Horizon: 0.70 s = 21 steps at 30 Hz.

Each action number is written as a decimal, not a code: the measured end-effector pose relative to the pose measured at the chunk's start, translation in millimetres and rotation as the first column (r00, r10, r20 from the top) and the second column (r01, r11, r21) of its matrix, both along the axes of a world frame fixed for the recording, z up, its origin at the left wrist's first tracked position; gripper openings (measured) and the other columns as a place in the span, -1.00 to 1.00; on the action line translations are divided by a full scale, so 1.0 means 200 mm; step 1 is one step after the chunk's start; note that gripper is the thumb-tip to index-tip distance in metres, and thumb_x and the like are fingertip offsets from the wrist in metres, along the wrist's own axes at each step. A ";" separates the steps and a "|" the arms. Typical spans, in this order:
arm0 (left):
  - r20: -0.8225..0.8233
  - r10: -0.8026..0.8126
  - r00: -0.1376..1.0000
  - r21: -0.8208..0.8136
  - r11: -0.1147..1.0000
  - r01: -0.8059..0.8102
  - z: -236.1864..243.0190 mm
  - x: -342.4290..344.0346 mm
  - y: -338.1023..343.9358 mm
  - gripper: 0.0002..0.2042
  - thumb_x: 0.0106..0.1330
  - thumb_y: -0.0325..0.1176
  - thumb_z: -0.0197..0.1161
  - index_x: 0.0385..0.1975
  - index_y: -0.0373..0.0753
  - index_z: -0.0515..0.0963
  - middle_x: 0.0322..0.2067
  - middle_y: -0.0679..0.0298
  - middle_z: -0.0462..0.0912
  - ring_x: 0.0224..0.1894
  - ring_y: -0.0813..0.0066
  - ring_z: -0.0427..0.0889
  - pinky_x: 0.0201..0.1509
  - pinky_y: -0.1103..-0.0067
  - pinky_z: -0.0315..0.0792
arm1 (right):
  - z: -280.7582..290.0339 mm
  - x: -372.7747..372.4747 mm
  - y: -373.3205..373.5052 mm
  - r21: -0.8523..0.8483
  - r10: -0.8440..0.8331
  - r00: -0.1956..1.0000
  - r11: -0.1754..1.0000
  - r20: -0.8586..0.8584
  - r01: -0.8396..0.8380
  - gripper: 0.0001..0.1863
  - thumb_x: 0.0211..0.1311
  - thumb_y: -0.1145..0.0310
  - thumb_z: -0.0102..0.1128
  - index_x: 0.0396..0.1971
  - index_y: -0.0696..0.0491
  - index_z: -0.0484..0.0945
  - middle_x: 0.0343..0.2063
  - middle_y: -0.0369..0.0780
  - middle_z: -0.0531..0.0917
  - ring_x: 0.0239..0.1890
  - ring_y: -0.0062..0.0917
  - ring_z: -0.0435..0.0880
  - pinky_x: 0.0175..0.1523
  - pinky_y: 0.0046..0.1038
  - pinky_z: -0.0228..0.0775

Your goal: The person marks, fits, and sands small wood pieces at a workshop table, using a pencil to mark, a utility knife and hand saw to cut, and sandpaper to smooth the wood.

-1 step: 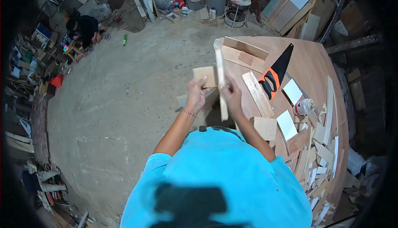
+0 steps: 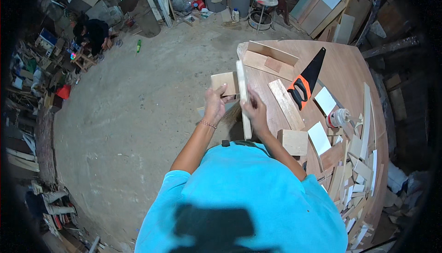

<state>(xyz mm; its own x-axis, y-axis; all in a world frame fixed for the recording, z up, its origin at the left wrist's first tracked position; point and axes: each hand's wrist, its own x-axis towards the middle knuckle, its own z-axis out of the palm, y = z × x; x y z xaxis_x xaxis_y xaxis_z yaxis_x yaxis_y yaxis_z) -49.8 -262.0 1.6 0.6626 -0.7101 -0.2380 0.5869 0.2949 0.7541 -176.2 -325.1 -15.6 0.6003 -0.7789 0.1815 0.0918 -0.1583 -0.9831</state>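
My left hand [image 2: 215, 105] is closed on a small square wooden board [image 2: 224, 83], its thumb lying on the face. My right hand [image 2: 255, 112] grips a long narrow wooden board [image 2: 242, 92], seen nearly edge-on. The square piece meets the long board's left side at about a right angle; whether they are joined or only touching, I cannot tell. Both pieces are held in the air off the left edge of the worktable [image 2: 338, 55]. Just right of my right hand, a wooden plank [image 2: 286, 104] lies on the table.
An orange-handled handsaw [image 2: 307, 80] lies beyond the plank. L-shaped joined boards [image 2: 271, 60] rest at the far edge. A wooden block [image 2: 293, 142], white panels [image 2: 319, 139], a clear jar [image 2: 340, 117] and offcuts [image 2: 354, 193] cover the right. A person [image 2: 94, 34] crouches far left.
The long board and the square piece have come slightly toward me, with both hands still on them. My right hand has shifted a little nearer too.
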 end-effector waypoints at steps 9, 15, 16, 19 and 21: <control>0.031 -0.099 0.995 0.037 0.995 0.098 0.00 -0.10 -0.03 -0.77 0.07 -0.48 0.19 -0.26 -0.28 0.40 -0.34 0.24 0.54 -0.33 0.50 0.56 -0.23 0.57 0.46 | 0.11 -0.07 -0.09 0.699 -0.102 0.862 0.636 0.496 -0.327 -0.53 0.11 0.02 -0.13 -0.18 0.12 0.35 -0.45 -0.23 0.50 -0.45 -0.54 0.51 -0.35 -0.50 0.39; 0.256 -0.237 0.937 0.121 0.970 0.213 0.06 -0.14 -0.02 -0.66 0.00 -0.55 0.23 -0.18 -0.30 0.39 -0.22 0.21 0.51 -0.27 0.55 0.53 -0.17 0.62 0.43 | 0.15 -0.09 -0.19 0.703 -0.159 0.799 0.594 0.580 -0.391 -0.54 0.12 0.06 -0.13 -0.15 0.14 0.35 -0.33 -0.17 0.52 -0.33 -0.48 0.54 -0.19 -0.46 0.42; 0.315 -0.280 0.907 0.172 0.957 0.236 0.08 -0.14 -0.01 -0.65 -0.02 -0.55 0.25 -0.18 -0.31 0.38 -0.23 0.22 0.51 -0.28 0.55 0.53 -0.18 0.64 0.43 | 0.14 -0.09 -0.20 0.689 -0.129 0.807 0.608 0.576 -0.395 -0.54 0.12 0.07 -0.13 -0.15 0.15 0.34 -0.32 -0.17 0.52 -0.33 -0.48 0.54 -0.18 -0.46 0.41; 0.392 -0.398 0.829 0.233 0.915 0.329 0.04 -0.13 -0.01 -0.68 0.00 -0.48 0.26 -0.21 -0.31 0.40 -0.28 0.25 0.52 -0.30 0.57 0.52 -0.22 0.66 0.42 | 0.12 -0.11 -0.22 0.643 -0.052 0.841 0.671 0.538 -0.370 -0.53 0.12 0.10 -0.13 -0.10 0.15 0.33 -0.23 -0.15 0.48 -0.21 -0.50 0.49 -0.09 -0.46 0.34; 0.410 -0.473 0.780 0.245 0.881 0.405 0.01 -0.13 -0.02 -0.72 0.05 -0.41 0.24 -0.24 -0.31 0.41 -0.31 0.27 0.52 -0.31 0.58 0.52 -0.25 0.66 0.42 | 0.09 -0.09 -0.25 0.620 -0.003 0.868 0.701 0.497 -0.352 -0.51 0.12 0.11 -0.13 -0.06 0.16 0.31 -0.20 -0.15 0.46 -0.17 -0.51 0.47 -0.05 -0.47 0.31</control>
<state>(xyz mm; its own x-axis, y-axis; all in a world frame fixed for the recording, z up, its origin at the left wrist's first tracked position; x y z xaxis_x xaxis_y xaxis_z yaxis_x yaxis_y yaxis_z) -75.4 -265.1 3.1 0.3427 -0.9328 -0.1116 0.2173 -0.0369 0.9754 -193.8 -374.9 2.6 0.7316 -0.6777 -0.0740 0.4801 0.5893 -0.6498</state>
